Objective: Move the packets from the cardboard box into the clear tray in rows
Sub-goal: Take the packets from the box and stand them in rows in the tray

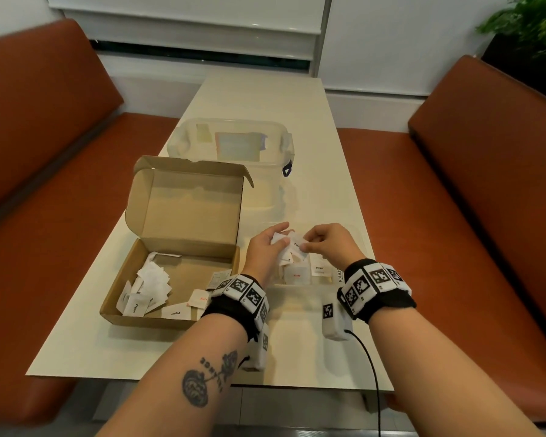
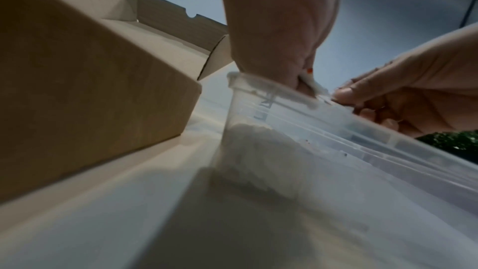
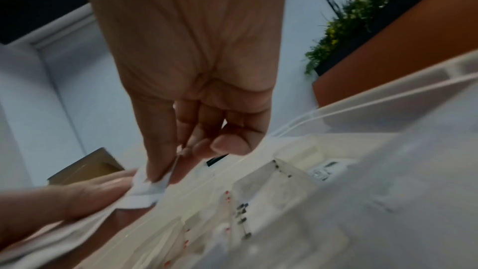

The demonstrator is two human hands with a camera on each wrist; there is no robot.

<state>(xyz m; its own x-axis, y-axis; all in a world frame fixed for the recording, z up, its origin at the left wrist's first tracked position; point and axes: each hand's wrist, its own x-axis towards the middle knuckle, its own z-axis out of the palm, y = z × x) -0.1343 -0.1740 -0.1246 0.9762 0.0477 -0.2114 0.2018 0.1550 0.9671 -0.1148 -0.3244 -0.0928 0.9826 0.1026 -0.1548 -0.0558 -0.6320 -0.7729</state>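
You sit at a cream table (image 1: 265, 99) between rust-orange benches (image 1: 473, 171), white blinds at twelve o'clock. Your left hand (image 1: 265, 247) grasps a small bunch of packets (image 1: 284, 247) above the clear tray (image 2: 271, 89); your right hand (image 1: 325, 244) pinches one packet's edge. The cardboard box (image 1: 183, 247) lies open at nine o'clock, loose packets inside.

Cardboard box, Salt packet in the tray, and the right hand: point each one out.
cardboard box (image 1: 183, 212): head view, inside of the raised lid.
Salt packet (image 1: 296, 275): head view, its printed face.
right hand (image 1: 331, 242): head view, back of the hand.
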